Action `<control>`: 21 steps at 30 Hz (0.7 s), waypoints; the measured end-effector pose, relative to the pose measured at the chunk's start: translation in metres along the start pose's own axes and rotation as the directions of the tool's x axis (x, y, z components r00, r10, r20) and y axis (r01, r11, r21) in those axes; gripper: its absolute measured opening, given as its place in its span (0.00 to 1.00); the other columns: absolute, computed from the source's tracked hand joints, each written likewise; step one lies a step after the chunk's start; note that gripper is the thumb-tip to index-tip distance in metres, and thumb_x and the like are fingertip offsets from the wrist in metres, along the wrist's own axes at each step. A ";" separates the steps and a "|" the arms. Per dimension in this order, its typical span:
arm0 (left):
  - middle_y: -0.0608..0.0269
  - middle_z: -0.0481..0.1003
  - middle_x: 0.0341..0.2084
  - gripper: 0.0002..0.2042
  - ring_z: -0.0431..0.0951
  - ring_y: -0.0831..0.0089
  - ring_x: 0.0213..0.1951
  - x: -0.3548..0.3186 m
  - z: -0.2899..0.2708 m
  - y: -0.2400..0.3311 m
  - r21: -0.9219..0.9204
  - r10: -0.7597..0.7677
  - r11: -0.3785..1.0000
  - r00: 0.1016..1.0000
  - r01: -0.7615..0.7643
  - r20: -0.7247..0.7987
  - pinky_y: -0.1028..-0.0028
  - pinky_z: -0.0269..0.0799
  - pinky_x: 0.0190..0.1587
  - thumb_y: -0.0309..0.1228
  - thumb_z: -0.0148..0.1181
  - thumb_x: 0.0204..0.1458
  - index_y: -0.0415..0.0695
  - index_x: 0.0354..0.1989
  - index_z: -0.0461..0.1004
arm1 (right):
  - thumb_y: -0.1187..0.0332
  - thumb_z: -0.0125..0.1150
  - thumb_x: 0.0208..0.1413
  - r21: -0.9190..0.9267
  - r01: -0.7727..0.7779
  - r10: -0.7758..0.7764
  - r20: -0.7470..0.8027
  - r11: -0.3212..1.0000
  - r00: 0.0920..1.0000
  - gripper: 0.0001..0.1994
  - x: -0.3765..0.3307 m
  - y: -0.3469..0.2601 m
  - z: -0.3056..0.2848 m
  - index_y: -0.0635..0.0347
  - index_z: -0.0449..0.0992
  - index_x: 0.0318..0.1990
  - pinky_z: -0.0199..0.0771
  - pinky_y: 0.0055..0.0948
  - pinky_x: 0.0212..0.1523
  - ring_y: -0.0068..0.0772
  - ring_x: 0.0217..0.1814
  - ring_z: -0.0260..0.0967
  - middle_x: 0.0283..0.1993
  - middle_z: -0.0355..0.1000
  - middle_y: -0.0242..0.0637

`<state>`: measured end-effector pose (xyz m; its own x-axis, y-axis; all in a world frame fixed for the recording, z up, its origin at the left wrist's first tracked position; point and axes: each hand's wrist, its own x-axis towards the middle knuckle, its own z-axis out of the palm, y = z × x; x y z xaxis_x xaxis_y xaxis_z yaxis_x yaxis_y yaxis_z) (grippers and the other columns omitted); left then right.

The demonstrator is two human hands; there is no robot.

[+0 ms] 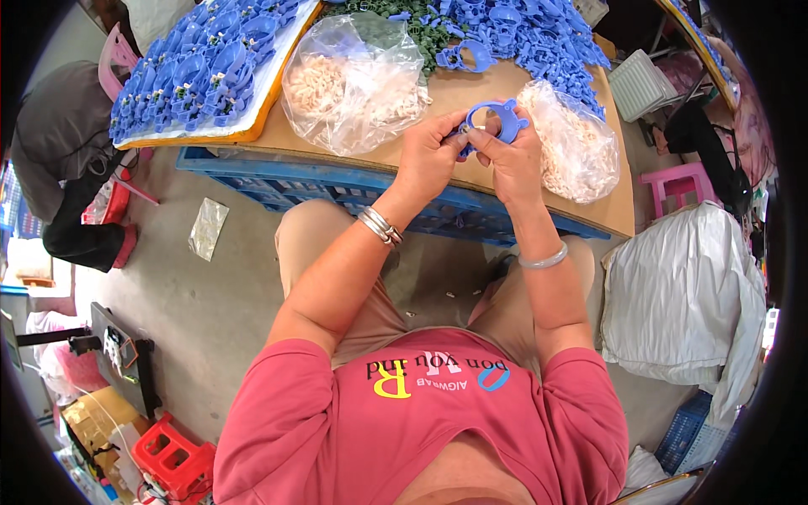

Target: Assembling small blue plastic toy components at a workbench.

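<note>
Above the front edge of the cardboard-topped table (462,174), both of my hands grip one blue plastic ring-shaped part (508,110). My left hand (432,151) pinches its left side, where small details are hidden by the fingers. My right hand (515,156) holds the ring from the right, thumb across its lower edge. A clear bag of small cream-coloured pieces (358,84) lies left of my hands. Another such bag (572,143) sits just right of my right hand. Behind them rest a loose blue part (468,56) and a heap of blue parts (539,42).
A tray of blue assemblies (202,71) stands at the table's left, with dark green parts (421,38) behind the bag. Blue crates (252,181) support the tabletop. A white sack (682,286) and pink stool (680,187) are at right. Another person (63,143) sits at left.
</note>
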<state>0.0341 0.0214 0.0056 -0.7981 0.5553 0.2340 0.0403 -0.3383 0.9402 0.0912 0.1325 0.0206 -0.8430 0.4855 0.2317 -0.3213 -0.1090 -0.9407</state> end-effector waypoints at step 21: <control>0.57 0.71 0.40 0.17 0.73 0.73 0.35 0.004 -0.010 0.004 0.293 0.105 0.952 0.994 -0.093 -0.027 0.76 0.71 0.38 0.20 0.53 0.46 0.37 0.47 0.68 | 0.67 0.51 0.53 0.273 -0.183 0.206 -0.061 0.945 0.977 0.07 0.010 -0.006 -0.015 0.61 0.64 0.36 0.63 0.23 0.13 0.21 0.18 0.62 0.23 0.66 0.32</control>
<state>0.0247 0.0150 0.0078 -0.8055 0.4958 0.3246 0.2881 -0.1511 0.9456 0.0914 0.1505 0.0250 -0.8630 0.5049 0.0168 -0.2672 -0.4281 -0.8634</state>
